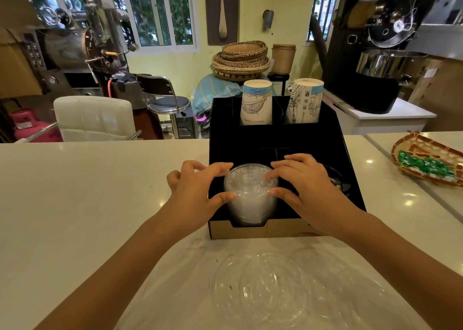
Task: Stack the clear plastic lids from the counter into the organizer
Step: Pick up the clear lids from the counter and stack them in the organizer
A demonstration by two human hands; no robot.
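Observation:
A tall stack of clear plastic lids (250, 194) stands in the front left slot of the black organizer (350, 179). My left hand (198, 189) cups the stack from the left, thumb and fingers touching its rim. My right hand (300, 182) grips it from the right, fingertips resting on the top lid. More clear lids (270, 287) lie loose on a plastic sheet on the white counter (87, 204), just in front of the organizer.
Two upside-down stacks of printed paper cups (256, 103) (304, 101) fill the organizer's rear slots. A woven tray with green packets (426, 164) lies at the right. Chairs, baskets and roasting machines stand beyond the counter's far edge.

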